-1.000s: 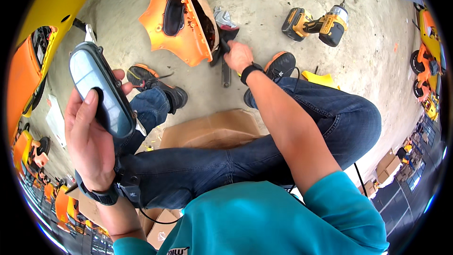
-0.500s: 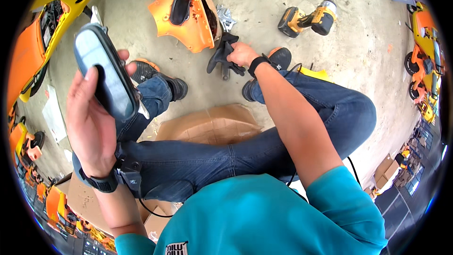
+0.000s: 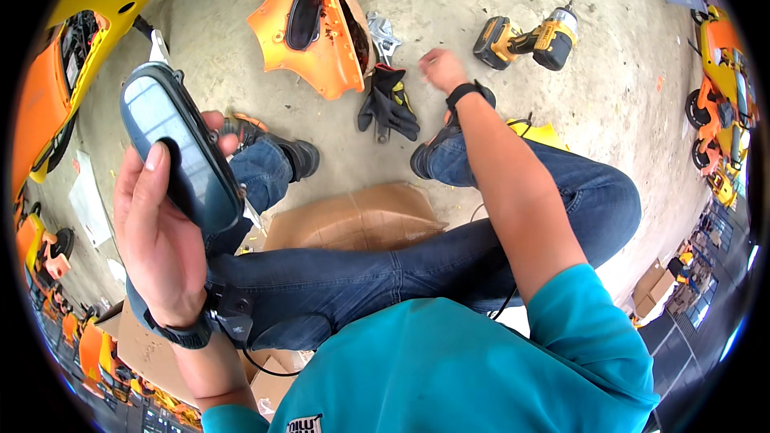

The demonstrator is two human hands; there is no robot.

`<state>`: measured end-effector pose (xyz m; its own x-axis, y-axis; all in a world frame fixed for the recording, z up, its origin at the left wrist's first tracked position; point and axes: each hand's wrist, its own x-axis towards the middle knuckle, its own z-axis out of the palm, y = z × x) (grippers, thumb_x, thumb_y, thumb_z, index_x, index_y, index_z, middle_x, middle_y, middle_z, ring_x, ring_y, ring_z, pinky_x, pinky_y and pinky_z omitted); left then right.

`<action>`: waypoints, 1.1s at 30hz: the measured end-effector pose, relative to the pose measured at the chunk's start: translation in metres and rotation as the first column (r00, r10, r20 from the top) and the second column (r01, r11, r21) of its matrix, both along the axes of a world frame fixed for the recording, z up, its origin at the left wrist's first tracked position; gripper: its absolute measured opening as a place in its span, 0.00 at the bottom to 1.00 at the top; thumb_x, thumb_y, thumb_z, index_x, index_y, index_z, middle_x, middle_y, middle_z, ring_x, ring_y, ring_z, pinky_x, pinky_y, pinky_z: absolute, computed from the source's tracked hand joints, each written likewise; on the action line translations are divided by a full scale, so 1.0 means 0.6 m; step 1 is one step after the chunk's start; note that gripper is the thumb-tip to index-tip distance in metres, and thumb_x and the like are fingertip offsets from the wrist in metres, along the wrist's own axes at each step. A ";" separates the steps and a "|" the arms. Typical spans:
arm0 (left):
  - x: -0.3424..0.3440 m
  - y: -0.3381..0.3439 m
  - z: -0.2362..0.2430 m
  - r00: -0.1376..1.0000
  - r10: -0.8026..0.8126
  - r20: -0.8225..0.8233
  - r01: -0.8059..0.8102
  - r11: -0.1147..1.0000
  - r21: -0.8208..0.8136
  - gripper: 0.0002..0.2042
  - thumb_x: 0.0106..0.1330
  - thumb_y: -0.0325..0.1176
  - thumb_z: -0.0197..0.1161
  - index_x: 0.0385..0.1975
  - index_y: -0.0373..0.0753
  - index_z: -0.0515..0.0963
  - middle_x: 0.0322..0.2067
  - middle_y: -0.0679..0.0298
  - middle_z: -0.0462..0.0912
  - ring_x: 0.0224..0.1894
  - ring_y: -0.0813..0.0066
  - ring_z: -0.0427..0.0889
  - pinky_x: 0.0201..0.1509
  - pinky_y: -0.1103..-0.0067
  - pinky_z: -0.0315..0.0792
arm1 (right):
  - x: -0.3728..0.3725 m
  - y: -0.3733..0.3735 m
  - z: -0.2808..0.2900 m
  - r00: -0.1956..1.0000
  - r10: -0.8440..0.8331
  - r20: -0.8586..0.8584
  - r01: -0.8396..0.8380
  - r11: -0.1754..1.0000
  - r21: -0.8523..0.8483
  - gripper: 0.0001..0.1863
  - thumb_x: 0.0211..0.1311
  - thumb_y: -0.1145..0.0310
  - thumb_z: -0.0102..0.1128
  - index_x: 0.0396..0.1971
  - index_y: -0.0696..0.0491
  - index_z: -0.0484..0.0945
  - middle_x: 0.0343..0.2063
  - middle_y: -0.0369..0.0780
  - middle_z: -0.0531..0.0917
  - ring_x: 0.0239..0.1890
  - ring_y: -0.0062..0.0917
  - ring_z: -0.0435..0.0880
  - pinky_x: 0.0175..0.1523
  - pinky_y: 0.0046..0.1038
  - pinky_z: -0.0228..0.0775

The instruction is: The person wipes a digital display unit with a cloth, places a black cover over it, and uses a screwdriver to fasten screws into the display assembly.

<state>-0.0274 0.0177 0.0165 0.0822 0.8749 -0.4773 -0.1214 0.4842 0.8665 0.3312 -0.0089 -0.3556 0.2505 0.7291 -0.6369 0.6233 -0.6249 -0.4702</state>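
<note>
My left hand (image 3: 156, 232) is closed around an oval display unit (image 3: 188, 164) with a glossy dark face, black rim and pale metal brackets. The thumb lies over its face and fingertips curl round the far side. My right hand (image 3: 443, 70) is over the floor, just right of a pair of black work gloves (image 3: 389, 108) with red and yellow inside the cuff, and apart from them. Its fingers look loosely bent, but motion smears them. The gloves lie partly over a grey metal piece (image 3: 382, 136).
Beyond the gloves lies an orange plastic cover (image 3: 309, 64) with a dark oval window, beside crumpled silvery wrapping (image 3: 383, 36). A yellow-black cordless drill (image 3: 533, 38) rests at far right. Flattened cardboard (image 3: 357, 216) is between my legs. Yellow-orange vehicle bodywork (image 3: 52, 88) stands at left.
My right hand has let go of the black gloves and moved up and right. The gloves stay on the floor, their cuff now showing. The left hand still holds the display unit, slightly lower.
</note>
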 end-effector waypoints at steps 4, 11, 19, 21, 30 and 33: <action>-0.002 0.005 -0.010 0.999 0.028 -0.017 -0.029 0.998 -0.050 0.20 0.74 0.36 0.50 0.58 0.28 0.67 0.48 0.43 0.80 0.46 0.58 0.85 0.43 0.73 0.82 | 0.038 0.047 0.007 0.935 -0.020 0.355 0.001 0.999 0.054 0.12 0.59 0.66 0.62 0.42 0.51 0.82 0.42 0.47 0.85 0.48 0.41 0.82 0.52 0.38 0.75; 0.005 0.021 -0.025 0.998 0.017 -0.060 -0.024 0.993 -0.114 0.20 0.75 0.34 0.48 0.61 0.29 0.65 0.48 0.44 0.78 0.46 0.61 0.84 0.43 0.77 0.82 | 0.059 0.071 -0.063 0.893 0.160 0.420 -0.189 0.982 0.027 0.10 0.59 0.73 0.59 0.41 0.54 0.79 0.42 0.50 0.82 0.46 0.46 0.81 0.50 0.41 0.75; 0.008 0.023 -0.018 0.998 0.054 -0.044 -0.060 0.988 -0.142 0.20 0.74 0.35 0.52 0.58 0.27 0.65 0.47 0.44 0.77 0.42 0.61 0.83 0.42 0.77 0.81 | -0.024 0.073 -0.025 0.898 0.212 0.386 -0.333 0.901 0.278 0.08 0.58 0.75 0.51 0.37 0.57 0.77 0.36 0.52 0.81 0.39 0.49 0.83 0.45 0.46 0.77; 0.010 0.024 -0.016 0.994 0.099 -0.053 -0.105 0.985 -0.137 0.21 0.72 0.36 0.55 0.57 0.26 0.66 0.45 0.41 0.79 0.41 0.56 0.84 0.46 0.70 0.80 | -0.029 0.074 -0.035 0.856 0.244 0.456 -0.365 0.910 0.197 0.08 0.58 0.75 0.51 0.36 0.58 0.77 0.35 0.53 0.81 0.38 0.49 0.83 0.43 0.45 0.78; -0.003 0.021 -0.015 0.993 0.101 -0.057 -0.108 0.985 -0.137 0.22 0.70 0.38 0.57 0.56 0.27 0.67 0.44 0.41 0.78 0.41 0.56 0.83 0.46 0.68 0.80 | -0.035 0.115 -0.050 0.846 0.257 0.466 -0.353 0.927 0.129 0.07 0.56 0.73 0.53 0.32 0.58 0.79 0.36 0.55 0.82 0.38 0.50 0.84 0.43 0.46 0.78; 0.000 0.021 -0.010 0.989 0.137 -0.058 -0.144 0.978 -0.154 0.23 0.69 0.39 0.60 0.55 0.26 0.68 0.42 0.39 0.79 0.40 0.54 0.83 0.48 0.63 0.80 | -0.028 0.178 -0.047 0.917 0.179 0.356 -0.290 0.913 0.287 0.08 0.54 0.73 0.55 0.32 0.57 0.80 0.36 0.55 0.83 0.39 0.51 0.83 0.45 0.46 0.77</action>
<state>-0.0275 0.0306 0.0103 -0.0619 0.7900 -0.6099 -0.1593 0.5955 0.7874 0.3144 0.0980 -0.3839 0.1931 0.9439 -0.2679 0.8814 -0.2868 -0.3752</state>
